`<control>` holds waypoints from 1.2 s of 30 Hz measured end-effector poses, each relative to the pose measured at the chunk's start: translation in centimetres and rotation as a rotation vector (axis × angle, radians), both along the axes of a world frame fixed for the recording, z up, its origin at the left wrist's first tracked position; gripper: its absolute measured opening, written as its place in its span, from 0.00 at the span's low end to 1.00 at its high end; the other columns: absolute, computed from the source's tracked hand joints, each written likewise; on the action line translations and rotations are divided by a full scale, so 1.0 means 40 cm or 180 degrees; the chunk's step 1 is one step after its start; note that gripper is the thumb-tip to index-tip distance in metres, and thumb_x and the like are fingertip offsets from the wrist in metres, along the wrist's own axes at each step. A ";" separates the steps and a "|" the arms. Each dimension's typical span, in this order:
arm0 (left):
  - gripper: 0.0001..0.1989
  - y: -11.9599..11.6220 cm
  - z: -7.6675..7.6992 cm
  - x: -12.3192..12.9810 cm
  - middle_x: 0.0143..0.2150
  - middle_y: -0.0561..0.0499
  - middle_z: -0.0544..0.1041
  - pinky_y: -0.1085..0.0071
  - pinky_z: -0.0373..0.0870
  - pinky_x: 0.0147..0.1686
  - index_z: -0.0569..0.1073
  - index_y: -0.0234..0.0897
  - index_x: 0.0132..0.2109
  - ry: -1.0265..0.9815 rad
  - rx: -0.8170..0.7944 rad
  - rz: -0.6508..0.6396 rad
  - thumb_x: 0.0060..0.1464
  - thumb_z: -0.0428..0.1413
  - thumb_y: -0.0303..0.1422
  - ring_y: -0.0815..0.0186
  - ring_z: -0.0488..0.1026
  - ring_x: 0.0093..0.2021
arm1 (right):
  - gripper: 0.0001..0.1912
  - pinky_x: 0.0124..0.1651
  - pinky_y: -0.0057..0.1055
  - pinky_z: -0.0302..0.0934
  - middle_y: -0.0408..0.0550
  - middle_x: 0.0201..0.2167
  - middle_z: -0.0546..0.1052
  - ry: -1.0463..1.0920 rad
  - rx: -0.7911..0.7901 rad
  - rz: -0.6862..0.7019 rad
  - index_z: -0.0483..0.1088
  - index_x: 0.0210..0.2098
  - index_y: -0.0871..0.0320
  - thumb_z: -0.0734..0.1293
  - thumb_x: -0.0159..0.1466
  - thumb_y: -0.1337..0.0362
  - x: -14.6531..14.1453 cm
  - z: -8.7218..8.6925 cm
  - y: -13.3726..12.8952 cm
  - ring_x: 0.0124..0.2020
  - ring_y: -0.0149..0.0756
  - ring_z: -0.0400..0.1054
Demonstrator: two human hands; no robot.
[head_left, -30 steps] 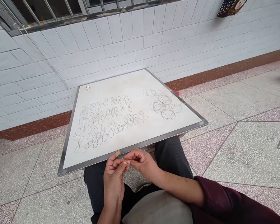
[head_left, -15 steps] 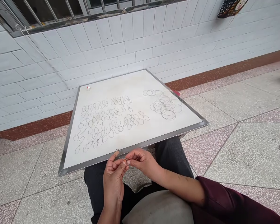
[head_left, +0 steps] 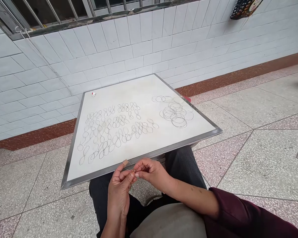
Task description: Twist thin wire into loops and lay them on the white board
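Between my two hands, just past the table's near edge, is a thin wire loop [head_left: 128,168]. My left hand [head_left: 121,185] pinches it between thumb and finger, with a tan wrap on the raised index fingertip. The fingertips of my right hand [head_left: 151,172] pinch the same wire right beside the left thumb. Where the fingers meet, the wire is mostly hidden. On the white table [head_left: 129,89] lie rows of wires twisted into figure eights [head_left: 118,120], to the left. Plain round wire rings [head_left: 175,114] overlap in a pile on the right.
A metal rim [head_left: 101,174] edges the table, which stands against a white tiled wall [head_left: 129,39]. A small white and red object [head_left: 93,94] sits at the far left corner. My legs [head_left: 186,165] are under the near edge. Speckled floor tiles [head_left: 263,158] surround the table.
My left hand has shifted slightly left and down. The wire loop between my fingers shows at a different angle. The wires on the table have stayed put.
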State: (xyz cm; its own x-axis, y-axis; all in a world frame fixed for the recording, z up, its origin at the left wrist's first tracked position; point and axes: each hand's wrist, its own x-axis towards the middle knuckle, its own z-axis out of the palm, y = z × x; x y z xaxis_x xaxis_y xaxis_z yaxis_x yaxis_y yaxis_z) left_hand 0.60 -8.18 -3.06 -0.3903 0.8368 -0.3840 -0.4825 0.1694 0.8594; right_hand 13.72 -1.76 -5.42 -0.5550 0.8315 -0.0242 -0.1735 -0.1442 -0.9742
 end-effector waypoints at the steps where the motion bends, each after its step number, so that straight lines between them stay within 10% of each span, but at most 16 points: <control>1: 0.30 0.000 0.001 -0.002 0.27 0.55 0.78 0.76 0.71 0.34 0.74 0.38 0.52 -0.0039 0.0034 -0.0046 0.39 0.71 0.30 0.72 0.74 0.29 | 0.10 0.39 0.33 0.67 0.42 0.29 0.76 0.0081 -0.0105 0.0071 0.74 0.33 0.55 0.73 0.56 0.58 0.000 0.001 0.002 0.32 0.33 0.72; 22: 0.28 0.014 -0.001 -0.028 0.29 0.54 0.77 0.74 0.68 0.33 0.76 0.40 0.52 -0.0080 0.0013 -0.0512 0.41 0.70 0.31 0.71 0.72 0.28 | 0.25 0.34 0.30 0.62 0.38 0.24 0.75 0.0250 -0.0963 0.0467 0.68 0.35 0.58 0.80 0.45 0.56 0.013 0.008 0.036 0.26 0.29 0.68; 36: 0.25 0.003 0.005 -0.011 0.30 0.56 0.74 0.74 0.68 0.32 0.74 0.40 0.50 0.0119 0.0203 -0.0259 0.43 0.69 0.31 0.71 0.70 0.28 | 0.22 0.35 0.31 0.64 0.41 0.28 0.75 0.0143 -0.0560 0.0824 0.66 0.35 0.57 0.71 0.57 0.45 0.023 0.027 0.013 0.28 0.30 0.70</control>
State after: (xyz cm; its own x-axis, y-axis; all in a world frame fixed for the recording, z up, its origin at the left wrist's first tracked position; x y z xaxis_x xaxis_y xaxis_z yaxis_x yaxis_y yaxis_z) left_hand 0.15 -8.06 -2.86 -0.3331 0.8885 -0.3155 -0.4368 0.1511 0.8867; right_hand 14.64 -1.24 -4.32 -0.7515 0.6477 -0.1258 -0.1514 -0.3548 -0.9226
